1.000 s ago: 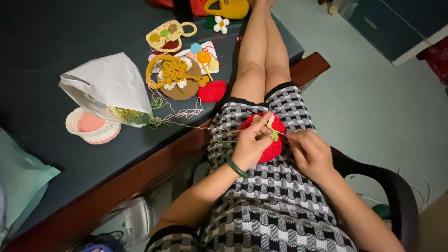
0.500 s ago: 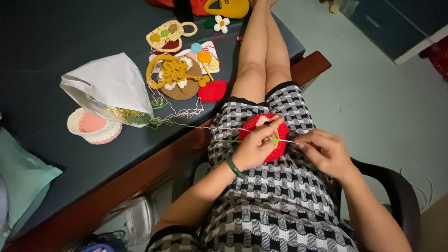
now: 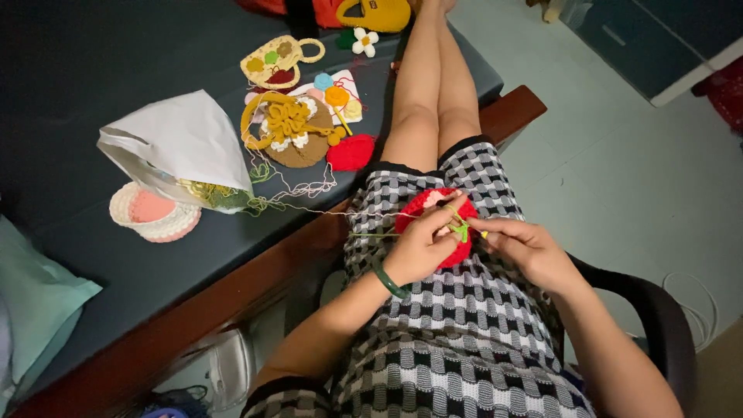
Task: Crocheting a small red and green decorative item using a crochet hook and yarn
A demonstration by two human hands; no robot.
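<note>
Seated person, legs stretched out w/ feet up on the dark table (image 3: 93,93), checked black-and-white dress. Left hand (image 3: 422,249) grips a round red crochet piece (image 3: 433,207) in the lap, fingers curled over its front edge, thumb on top, clamped on it. Green bangle (image 3: 388,280) on left wrist. Right hand (image 3: 526,249) just beside it, nearly touching, fingers pinched shut on a thin crochet hook (image 3: 474,231) (only the yellow-green bit shows, rest hidden in the fist). Green yarn strand (image 3: 371,234) runs taut from the hook area leftward toward the table.

On table, well apart from the hands: white plastic bag (image 3: 182,151) lying open w/ yarn tangle spilling out at its mouth, pink-and-cream crochet basket (image 3: 155,217) beside the bag, brown round crochet piece with yellow loops (image 3: 286,128), small red crochet piece (image 3: 350,152) near the knee, yellow crochet purse w/ handle (image 3: 277,62), white flower (image 3: 364,40). Pale green cloth (image 3: 35,310) at the left edge. Black chair arm (image 3: 658,325) behind right forearm.
</note>
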